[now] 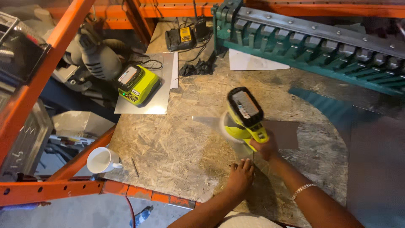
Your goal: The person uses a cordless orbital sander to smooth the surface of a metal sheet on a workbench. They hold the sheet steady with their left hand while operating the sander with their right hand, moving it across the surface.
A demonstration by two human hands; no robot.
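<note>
Yellow-green sander [243,116] clamped in right hand [264,147], fist wrapped on handle, head down on sheet metal [282,134] at table centre. Left hand [240,176] at 7 o'clock of sander, fingers together, pressing flat on sheet. Risks, as judged: sheet unclamped, could skid or spin under tool; left fingertips near head; thin edge could cut. Mug [101,160] at 9 o'clock, near table [168,147] edge, could be knocked off.

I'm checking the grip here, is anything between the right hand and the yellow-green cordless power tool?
Nothing visible: the right hand grips the yellow-green cordless power tool directly, while the left hand presses the thin metal sheet beneath.
</note>
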